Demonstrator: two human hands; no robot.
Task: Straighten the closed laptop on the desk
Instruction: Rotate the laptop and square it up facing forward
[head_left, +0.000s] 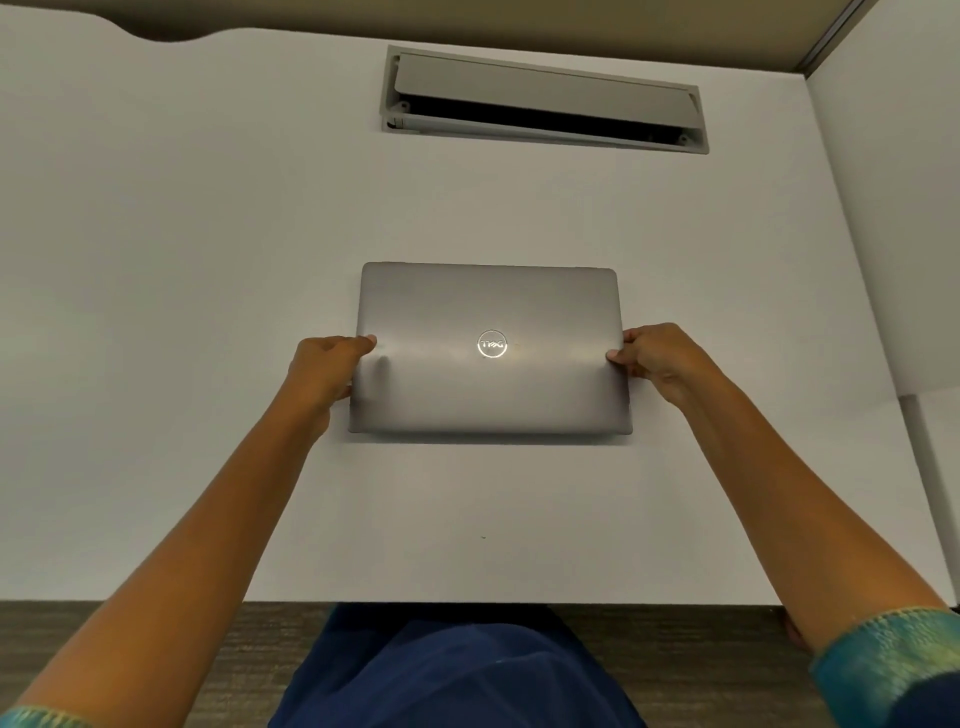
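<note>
A closed grey laptop (491, 312) with a round logo on its lid lies flat in the middle of the white desk (208, 260). Its edges run nearly parallel to the desk's front edge. My left hand (324, 371) grips the laptop's left edge, thumb on the lid and fingers under the side. My right hand (657, 361) grips the right edge the same way, thumb tip on the lid.
A grey cable hatch (545, 101) with its flap part open is set into the desk beyond the laptop. A white side panel (893, 234) rises at the right. The desk's front edge (467, 603) is close to my body.
</note>
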